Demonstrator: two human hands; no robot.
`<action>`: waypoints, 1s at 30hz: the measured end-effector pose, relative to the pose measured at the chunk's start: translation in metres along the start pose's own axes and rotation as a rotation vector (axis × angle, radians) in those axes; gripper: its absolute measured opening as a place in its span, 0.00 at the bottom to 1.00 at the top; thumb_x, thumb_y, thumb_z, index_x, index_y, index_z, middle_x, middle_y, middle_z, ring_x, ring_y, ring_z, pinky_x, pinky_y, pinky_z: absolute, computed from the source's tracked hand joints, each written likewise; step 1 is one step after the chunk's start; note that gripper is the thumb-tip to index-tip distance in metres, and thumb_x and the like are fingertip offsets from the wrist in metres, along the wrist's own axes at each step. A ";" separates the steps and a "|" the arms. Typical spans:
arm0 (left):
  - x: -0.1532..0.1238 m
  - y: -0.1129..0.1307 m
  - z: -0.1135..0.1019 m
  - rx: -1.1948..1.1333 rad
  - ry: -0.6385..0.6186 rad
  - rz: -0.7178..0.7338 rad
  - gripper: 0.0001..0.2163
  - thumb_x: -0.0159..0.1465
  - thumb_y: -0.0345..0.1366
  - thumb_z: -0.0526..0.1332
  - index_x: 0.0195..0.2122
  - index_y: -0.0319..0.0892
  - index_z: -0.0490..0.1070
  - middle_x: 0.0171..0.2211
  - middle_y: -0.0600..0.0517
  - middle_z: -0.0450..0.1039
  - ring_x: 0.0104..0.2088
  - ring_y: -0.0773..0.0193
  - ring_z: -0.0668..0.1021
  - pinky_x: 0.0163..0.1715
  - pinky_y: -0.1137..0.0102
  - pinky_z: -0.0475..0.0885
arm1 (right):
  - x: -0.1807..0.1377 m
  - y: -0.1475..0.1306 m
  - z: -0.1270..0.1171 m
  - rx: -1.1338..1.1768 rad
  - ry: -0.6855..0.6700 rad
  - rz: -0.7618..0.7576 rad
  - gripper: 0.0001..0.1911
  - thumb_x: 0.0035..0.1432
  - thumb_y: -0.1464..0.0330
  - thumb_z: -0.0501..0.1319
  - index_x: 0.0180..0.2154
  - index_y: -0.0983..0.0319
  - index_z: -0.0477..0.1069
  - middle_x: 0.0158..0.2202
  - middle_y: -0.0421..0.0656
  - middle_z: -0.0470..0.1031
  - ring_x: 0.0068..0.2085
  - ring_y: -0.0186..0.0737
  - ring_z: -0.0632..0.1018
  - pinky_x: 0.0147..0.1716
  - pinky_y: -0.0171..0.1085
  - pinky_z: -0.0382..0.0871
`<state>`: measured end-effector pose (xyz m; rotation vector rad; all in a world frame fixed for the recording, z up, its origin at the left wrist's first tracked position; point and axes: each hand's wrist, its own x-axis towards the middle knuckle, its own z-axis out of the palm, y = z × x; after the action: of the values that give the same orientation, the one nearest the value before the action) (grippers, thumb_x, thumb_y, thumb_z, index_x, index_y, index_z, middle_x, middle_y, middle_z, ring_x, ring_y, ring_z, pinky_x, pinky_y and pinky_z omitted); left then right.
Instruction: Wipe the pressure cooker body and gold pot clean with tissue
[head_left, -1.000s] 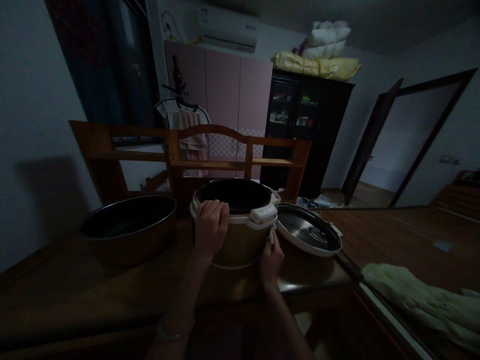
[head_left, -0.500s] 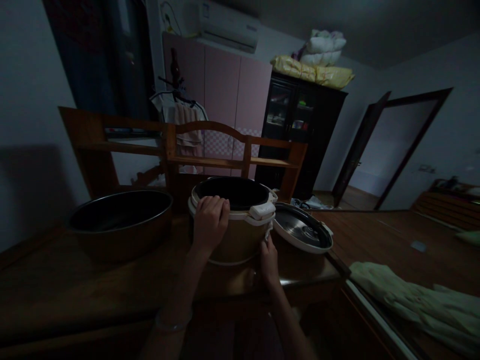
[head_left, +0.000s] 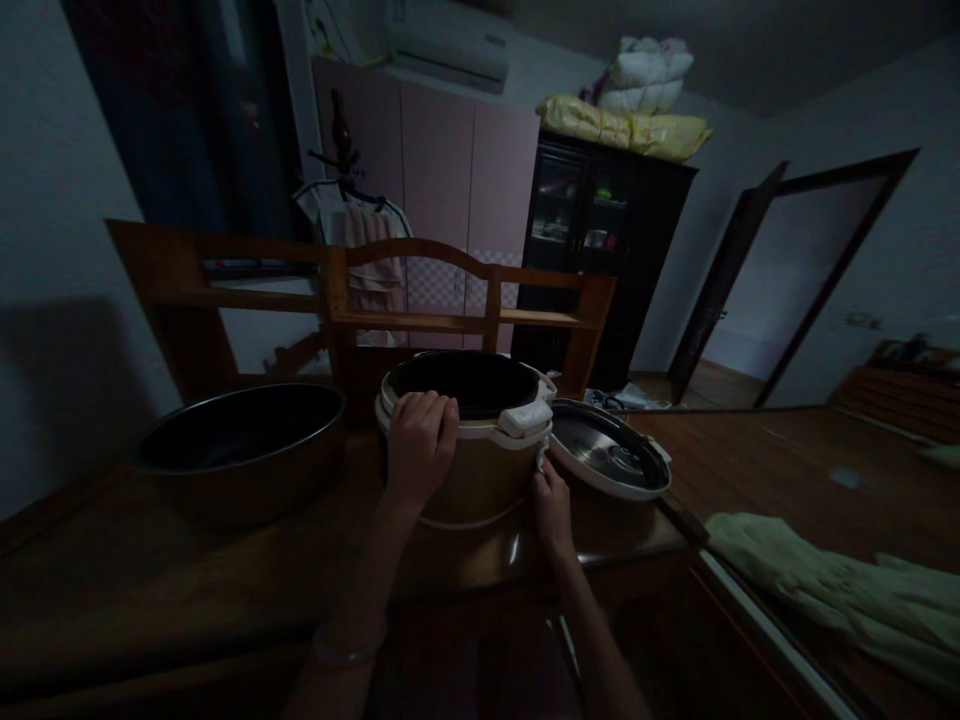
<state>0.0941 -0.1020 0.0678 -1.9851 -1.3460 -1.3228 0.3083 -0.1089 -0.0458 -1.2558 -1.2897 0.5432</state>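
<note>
- Left hand (head_left: 420, 445): fingers curled over the near rim of the cooker (head_left: 472, 480), gripping it firmly; a bracelet (head_left: 349, 640) sits on the wrist.
- Right hand (head_left: 553, 503): fingers drawn narrow, pinched on a small white wad (head_left: 539, 461) pressed to the cooker's right side, just under the white latch.
- Cooker: stands upright towards the far edge of the table (head_left: 150, 590), right of its middle, with a dark inner pot in place.
- Lid (head_left: 609, 452): swung fully open to the right, its metal inner face up, close to the table's right edge.
- Progress, as judged: the opening is done, and the work in hand is on the outer wall at the latch side. The dim light hides how much of the wall has been gone over, so the remainder cannot be told.
- Basin (head_left: 240, 450): a large dark one, left of the cooker and apart from it, untouched.
- Rack (head_left: 420, 320): a wooden one along the table's far edge, behind the cooker.
- Cloth (head_left: 825, 585): pale green, off the table to the right.
- Writing: none legible on the cooker, latch or lid. A mark on the air conditioner (head_left: 450, 45) is too small to read.
</note>
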 end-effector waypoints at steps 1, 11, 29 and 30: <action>0.000 0.000 0.001 0.001 0.004 -0.001 0.13 0.71 0.37 0.46 0.32 0.45 0.64 0.33 0.50 0.71 0.41 0.58 0.71 0.52 0.58 0.64 | -0.005 0.001 -0.001 -0.017 -0.009 0.008 0.29 0.59 0.67 0.50 0.61 0.62 0.70 0.52 0.48 0.79 0.45 0.46 0.79 0.45 0.37 0.70; 0.000 0.000 0.003 -0.011 0.059 0.007 0.12 0.71 0.36 0.46 0.32 0.45 0.64 0.33 0.50 0.70 0.40 0.58 0.71 0.50 0.58 0.64 | -0.052 0.000 0.023 -0.163 0.020 0.075 0.34 0.62 0.66 0.49 0.68 0.67 0.58 0.62 0.55 0.70 0.60 0.53 0.73 0.57 0.47 0.65; -0.001 0.000 0.005 0.007 0.070 0.001 0.12 0.71 0.36 0.46 0.33 0.44 0.66 0.34 0.49 0.71 0.41 0.58 0.72 0.50 0.60 0.64 | -0.106 -0.002 0.058 -0.253 0.042 -0.070 0.36 0.63 0.74 0.51 0.70 0.71 0.46 0.73 0.53 0.43 0.73 0.50 0.46 0.69 0.57 0.47; -0.001 0.000 0.005 0.006 0.070 0.000 0.12 0.71 0.36 0.46 0.33 0.44 0.66 0.34 0.49 0.71 0.41 0.58 0.72 0.50 0.60 0.64 | -0.108 -0.004 0.059 -0.254 0.037 -0.065 0.36 0.63 0.74 0.51 0.70 0.72 0.47 0.72 0.54 0.44 0.73 0.51 0.47 0.69 0.57 0.47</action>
<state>0.0961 -0.0988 0.0647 -1.9164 -1.3158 -1.3736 0.2236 -0.1819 -0.0974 -1.4198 -1.3943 0.3152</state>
